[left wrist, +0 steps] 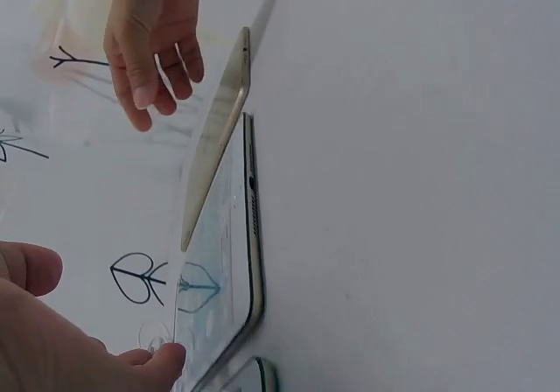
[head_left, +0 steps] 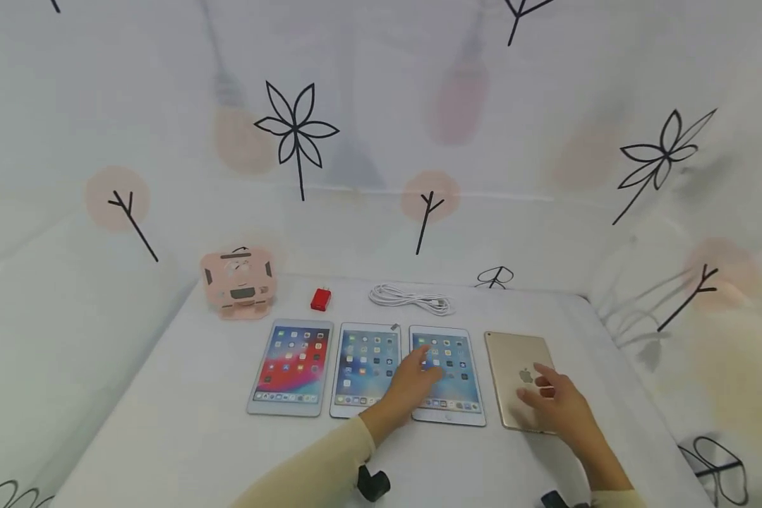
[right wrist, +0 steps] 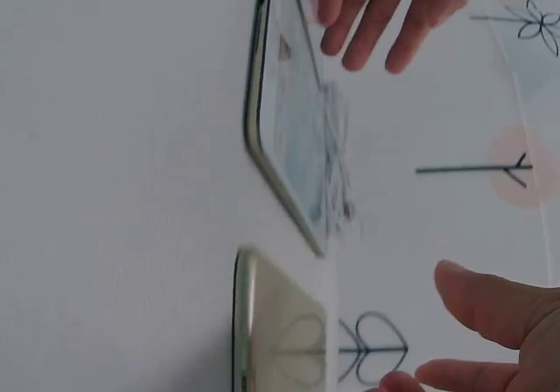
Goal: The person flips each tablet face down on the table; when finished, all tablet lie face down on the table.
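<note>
I am hovering my left hand (head_left: 413,384) over the third tablet (head_left: 449,377) in the row, fingers relaxed and spread, fingertips near its lit screen; I cannot tell whether they are touching the glass. My right hand (head_left: 555,402) is hanging over the gold tablet (head_left: 522,379), the one lying face down at the right end of the row, fingers loose and open, gripping nothing. In the left wrist view the gold tablet (left wrist: 214,138) is lying just beside the third tablet (left wrist: 223,261), their long edges close.

To my left are lying two more lit tablets, the first (head_left: 292,367) and the second (head_left: 365,370). Behind the row are sitting a pink stand (head_left: 238,282), a red plug (head_left: 320,299) and a coiled white cable (head_left: 411,298), all on the white table (head_left: 184,437).

To handle the face-down one well, I judge I should be sliding my right fingertips under its outer long edge, lifting there and away from its neighbour, and keeping my left hand flat and light so the third tablet is not shifting.
</note>
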### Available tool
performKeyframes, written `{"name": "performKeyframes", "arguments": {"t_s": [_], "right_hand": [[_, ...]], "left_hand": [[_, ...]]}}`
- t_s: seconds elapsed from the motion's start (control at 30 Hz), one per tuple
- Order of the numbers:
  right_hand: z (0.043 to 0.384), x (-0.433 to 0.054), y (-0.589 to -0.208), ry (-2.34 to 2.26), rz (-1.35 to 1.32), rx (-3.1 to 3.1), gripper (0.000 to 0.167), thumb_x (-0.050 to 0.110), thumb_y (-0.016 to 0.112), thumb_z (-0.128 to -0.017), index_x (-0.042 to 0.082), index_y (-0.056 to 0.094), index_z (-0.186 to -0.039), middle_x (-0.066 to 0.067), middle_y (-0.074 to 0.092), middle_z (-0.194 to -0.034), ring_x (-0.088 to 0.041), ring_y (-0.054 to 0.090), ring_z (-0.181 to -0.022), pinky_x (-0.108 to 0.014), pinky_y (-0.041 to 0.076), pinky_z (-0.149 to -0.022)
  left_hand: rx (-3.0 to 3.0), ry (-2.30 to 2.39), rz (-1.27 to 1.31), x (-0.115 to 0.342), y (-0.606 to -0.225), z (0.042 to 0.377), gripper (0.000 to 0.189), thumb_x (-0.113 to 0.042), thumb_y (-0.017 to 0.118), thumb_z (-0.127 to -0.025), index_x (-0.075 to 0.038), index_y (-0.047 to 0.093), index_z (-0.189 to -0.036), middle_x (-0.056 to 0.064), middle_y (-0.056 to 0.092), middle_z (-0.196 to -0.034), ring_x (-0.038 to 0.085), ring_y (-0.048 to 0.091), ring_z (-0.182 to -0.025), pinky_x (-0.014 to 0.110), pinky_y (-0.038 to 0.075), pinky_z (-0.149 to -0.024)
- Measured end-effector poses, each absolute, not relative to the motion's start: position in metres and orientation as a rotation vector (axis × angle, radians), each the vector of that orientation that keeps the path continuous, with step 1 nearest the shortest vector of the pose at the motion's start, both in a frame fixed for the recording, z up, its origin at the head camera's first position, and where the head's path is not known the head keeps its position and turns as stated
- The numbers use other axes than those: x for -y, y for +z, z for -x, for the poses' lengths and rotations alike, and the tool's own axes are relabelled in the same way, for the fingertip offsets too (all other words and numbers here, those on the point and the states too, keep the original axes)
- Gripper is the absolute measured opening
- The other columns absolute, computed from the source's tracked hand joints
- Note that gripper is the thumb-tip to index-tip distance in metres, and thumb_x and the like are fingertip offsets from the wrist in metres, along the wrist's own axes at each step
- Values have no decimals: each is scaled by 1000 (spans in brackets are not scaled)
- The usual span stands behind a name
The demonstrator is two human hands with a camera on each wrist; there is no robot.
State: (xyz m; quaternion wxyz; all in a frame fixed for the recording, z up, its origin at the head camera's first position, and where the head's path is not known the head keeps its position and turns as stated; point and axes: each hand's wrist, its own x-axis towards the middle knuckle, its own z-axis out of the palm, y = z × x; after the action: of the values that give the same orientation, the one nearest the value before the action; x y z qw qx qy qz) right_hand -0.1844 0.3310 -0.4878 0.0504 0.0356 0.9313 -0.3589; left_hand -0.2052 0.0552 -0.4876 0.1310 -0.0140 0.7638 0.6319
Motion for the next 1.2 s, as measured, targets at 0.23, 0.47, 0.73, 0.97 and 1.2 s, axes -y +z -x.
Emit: {"name": "performKeyframes", "arguments": {"t_s": [0.23,0.47,0.73,0.97,1.2], "right_hand": [[185,-281,-494,-1382,28,-2555,77,28,70,-97,1,30,-157,-27,52,-143,-41,57,-127,-45,56,-94],[189,-274,-499,-1514,13,-2366,75,24,70,-96,1,32,-156,-30,49,-144,-33,59,-119,-40,60,-88],[190,-272,-502,-1619,-93,-2310,73,22,70,-96,2,32,-155,-30,49,-144,-29,61,-115,-41,61,-87],[190,-277,-509,-1756,-148,-2199,76,14,70,-95,-6,28,-155,-33,52,-139,-27,64,-111,-41,60,-87],[191,-276,-512,-1965,-36,-1895,73,14,58,-101,-9,18,-158,-24,47,-150,-16,62,-118,-29,54,-98]], "left_hand": [[-2130,1821,10,-32,-494,199,68,-23,61,-97,-11,35,-159,17,33,-164,42,25,-152,58,19,-123],[-2075,1843,32,-33,-495,196,69,-25,62,-97,-12,35,-159,17,30,-165,44,22,-152,61,16,-123],[-1879,1945,23,-33,-495,193,75,-23,63,-96,-3,29,-159,20,22,-167,41,18,-154,56,13,-124],[-1816,1974,115,-40,-501,190,75,-25,66,-93,-3,34,-158,23,20,-166,46,13,-153,60,9,-123],[-1865,1974,124,-50,-502,190,76,-29,69,-91,-4,39,-156,24,23,-165,47,14,-153,62,9,-123]]}}
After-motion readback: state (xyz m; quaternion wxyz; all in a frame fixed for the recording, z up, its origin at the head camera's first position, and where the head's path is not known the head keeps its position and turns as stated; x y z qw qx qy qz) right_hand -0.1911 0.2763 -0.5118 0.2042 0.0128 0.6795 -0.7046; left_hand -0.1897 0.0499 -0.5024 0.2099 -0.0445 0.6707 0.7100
